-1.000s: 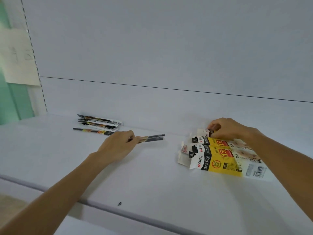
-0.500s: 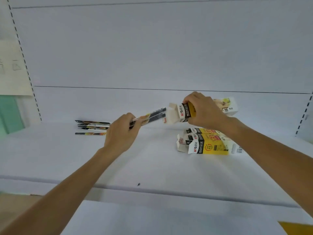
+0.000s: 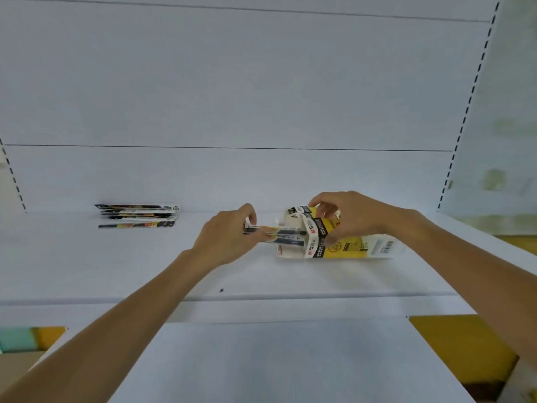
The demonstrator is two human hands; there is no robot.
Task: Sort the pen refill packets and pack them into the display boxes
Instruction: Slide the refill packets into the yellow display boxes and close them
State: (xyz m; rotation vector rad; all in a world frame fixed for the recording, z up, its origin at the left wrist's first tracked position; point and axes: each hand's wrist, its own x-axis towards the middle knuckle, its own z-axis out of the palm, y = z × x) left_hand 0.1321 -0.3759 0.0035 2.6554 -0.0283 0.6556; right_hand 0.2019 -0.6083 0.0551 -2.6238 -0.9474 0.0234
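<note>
My left hand grips a few dark pen refill packets, their far ends reaching into the open mouth of a yellow, black and white display box. That box is held by my right hand just above the white shelf. Under and in front of it lies another display box of the same kind, flat on the shelf. A small pile of refill packets rests at the back left of the shelf.
The white shelf has a front lip running across the view and a tiny dark speck near it. A white back panel rises behind. Slotted uprights stand at both sides. A lower white shelf lies beneath.
My right hand picked one display box up off the stack and then lowered it. My left hand lifted the packets off the shelf and pushed their tips into the box's open end.
</note>
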